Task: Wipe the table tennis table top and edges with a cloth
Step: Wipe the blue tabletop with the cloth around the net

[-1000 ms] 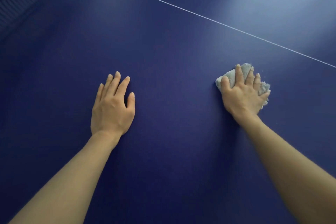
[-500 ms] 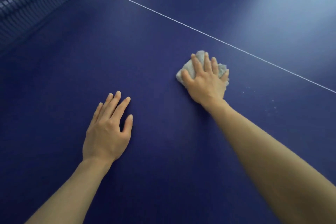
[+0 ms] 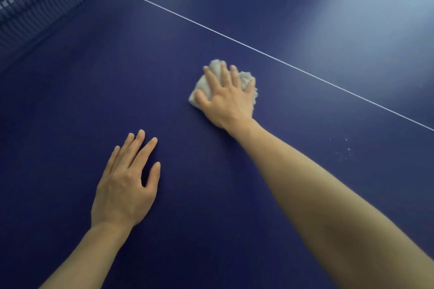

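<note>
The right hand (image 3: 226, 96) has slid the cloth (image 3: 245, 77) toward 9 o'clock. Its straight, spread fingers press the cloth flat on the blue table (image 3: 305, 19). At 7 o'clock from it, the left hand (image 3: 125, 185) lies flat, fingers apart. The white line (image 3: 281, 60) runs just past the cloth at 1 o'clock; the net (image 3: 40, 4) is at 10.

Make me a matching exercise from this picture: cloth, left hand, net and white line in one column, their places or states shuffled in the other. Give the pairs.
1 cloth
2 left hand
3 net
4 white line

A flat on the bare table top
B far left corner
C bunched under the right hand
D runs slantwise beyond the cloth

Pairs: 1-C, 2-A, 3-B, 4-D
</note>
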